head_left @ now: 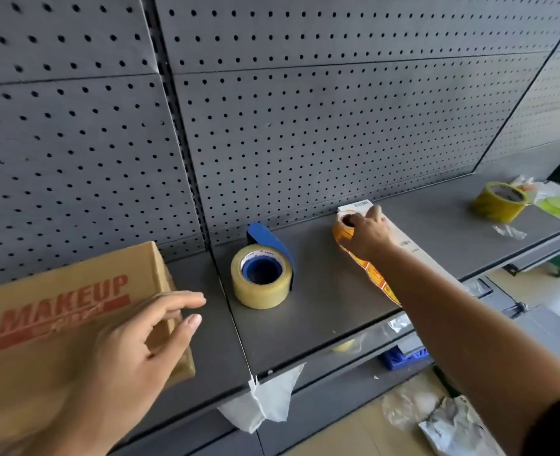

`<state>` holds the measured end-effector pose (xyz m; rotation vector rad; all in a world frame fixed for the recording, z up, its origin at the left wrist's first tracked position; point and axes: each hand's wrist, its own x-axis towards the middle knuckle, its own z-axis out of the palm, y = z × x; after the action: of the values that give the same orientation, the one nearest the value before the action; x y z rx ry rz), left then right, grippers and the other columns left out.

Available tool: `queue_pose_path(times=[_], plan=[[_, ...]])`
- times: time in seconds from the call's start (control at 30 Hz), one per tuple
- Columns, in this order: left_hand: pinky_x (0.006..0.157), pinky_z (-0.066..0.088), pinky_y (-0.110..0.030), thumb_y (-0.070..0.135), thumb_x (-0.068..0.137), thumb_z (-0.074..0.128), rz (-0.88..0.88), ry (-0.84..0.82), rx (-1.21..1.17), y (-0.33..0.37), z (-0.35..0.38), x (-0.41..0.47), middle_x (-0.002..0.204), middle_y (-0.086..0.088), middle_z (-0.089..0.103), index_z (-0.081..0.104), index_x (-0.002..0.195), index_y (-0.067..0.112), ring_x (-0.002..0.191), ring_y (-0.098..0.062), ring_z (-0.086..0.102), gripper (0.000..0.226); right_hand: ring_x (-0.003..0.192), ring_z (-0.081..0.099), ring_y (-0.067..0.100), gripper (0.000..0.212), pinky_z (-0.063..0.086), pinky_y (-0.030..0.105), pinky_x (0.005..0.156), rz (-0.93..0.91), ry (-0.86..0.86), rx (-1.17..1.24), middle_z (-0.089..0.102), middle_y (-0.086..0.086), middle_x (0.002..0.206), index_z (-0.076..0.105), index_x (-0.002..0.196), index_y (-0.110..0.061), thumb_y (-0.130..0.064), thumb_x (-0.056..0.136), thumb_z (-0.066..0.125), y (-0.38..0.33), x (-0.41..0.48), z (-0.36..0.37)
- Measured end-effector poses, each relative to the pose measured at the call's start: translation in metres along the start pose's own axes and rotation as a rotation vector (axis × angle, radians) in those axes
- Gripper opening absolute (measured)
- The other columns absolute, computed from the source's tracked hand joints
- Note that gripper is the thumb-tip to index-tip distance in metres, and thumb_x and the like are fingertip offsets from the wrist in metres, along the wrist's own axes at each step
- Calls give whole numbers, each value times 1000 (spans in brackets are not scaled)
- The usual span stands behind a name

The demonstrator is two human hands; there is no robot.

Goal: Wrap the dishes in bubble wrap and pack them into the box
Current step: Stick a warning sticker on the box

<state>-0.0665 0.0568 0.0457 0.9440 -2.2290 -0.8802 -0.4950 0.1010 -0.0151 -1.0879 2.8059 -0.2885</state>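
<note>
A closed cardboard box (58, 311) printed MAKEUP in red sits at the left of the grey shelf (321, 311). My left hand (134, 353) hovers in front of its right end, fingers spread and relaxed, holding nothing. My right hand (367, 235) reaches to the back of the shelf and grips an orange roll of stickers (344, 225), whose loose strip (377, 284) trails toward me under my forearm. No dishes are in view. Crumpled bubble wrap (413, 406) lies on the floor at the lower right.
A clear tape roll on a blue dispenser (262, 278) stands mid-shelf. A yellow tape roll (499, 200) and crumpled plastic (558, 199) lie far right. A long white box (413, 248) lies beneath my right arm. Grey pegboard (305, 110) backs the shelf. White tape scraps (265, 403) hang off the front edge.
</note>
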Motion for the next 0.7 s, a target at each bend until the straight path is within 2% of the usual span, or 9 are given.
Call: queue_pose_path(times=[0.07, 0.1, 0.17, 0.3, 0.43, 0.53, 0.6, 0.7], plan=[[73, 48, -7, 38, 89, 64, -8, -5, -47, -2, -2, -1, 109, 29, 71, 72, 106, 47, 98, 13, 64, 21, 103, 55, 40, 42, 50, 43, 95, 14, 11, -42, 35, 12, 128, 62, 127, -26, -36, 86, 68, -2, 6, 2], [83, 50, -14, 40, 88, 63, -16, -8, -69, -3, -5, -2, 111, 28, 71, 71, 108, 47, 104, 9, 64, 22, 103, 54, 40, 40, 50, 44, 95, 9, 18, -46, 35, 13, 129, 64, 126, -25, -31, 87, 69, -2, 8, 4], [91, 50, -23, 42, 89, 62, -31, -14, -99, -6, -9, -4, 114, 28, 70, 71, 110, 46, 111, 4, 64, 23, 105, 53, 40, 41, 50, 43, 94, -14, 42, -42, 36, 16, 131, 65, 126, -21, -27, 87, 73, -1, 9, 7], [94, 49, -24, 45, 90, 59, -65, -22, -142, -8, -17, -8, 116, 29, 69, 70, 112, 46, 115, 5, 61, 24, 87, 50, 33, 30, 44, 32, 81, -94, 114, 71, 39, 17, 128, 70, 117, -15, -31, 92, 71, -8, -8, -9], [91, 52, -28, 44, 92, 59, -69, -27, -163, -11, -22, -10, 117, 28, 69, 71, 111, 43, 116, 4, 61, 22, 96, 59, 32, 21, 50, 35, 88, -232, 168, 178, 44, 6, 120, 72, 95, -20, -40, 88, 73, -28, -51, -41], [92, 52, -24, 42, 93, 59, -50, -19, -165, -12, -26, -14, 114, 26, 70, 71, 110, 40, 114, 1, 63, 21, 102, 59, 27, 24, 41, 27, 88, -349, 151, 182, 47, 5, 125, 75, 101, -23, -43, 86, 74, -58, -98, -64], [90, 51, -21, 41, 94, 59, -40, -10, -159, -14, -28, -16, 112, 24, 71, 72, 109, 39, 114, -2, 63, 20, 90, 60, 20, 26, 37, 20, 82, -432, 105, 232, 47, 1, 125, 76, 101, -27, -47, 84, 74, -84, -134, -72], [91, 53, -26, 43, 95, 58, -19, -29, -126, -17, -32, -19, 112, 24, 71, 71, 112, 39, 114, -3, 64, 22, 81, 59, 15, 26, 45, 26, 80, -522, 5, 224, 41, -5, 120, 72, 101, -37, -55, 82, 68, -117, -174, -62]])
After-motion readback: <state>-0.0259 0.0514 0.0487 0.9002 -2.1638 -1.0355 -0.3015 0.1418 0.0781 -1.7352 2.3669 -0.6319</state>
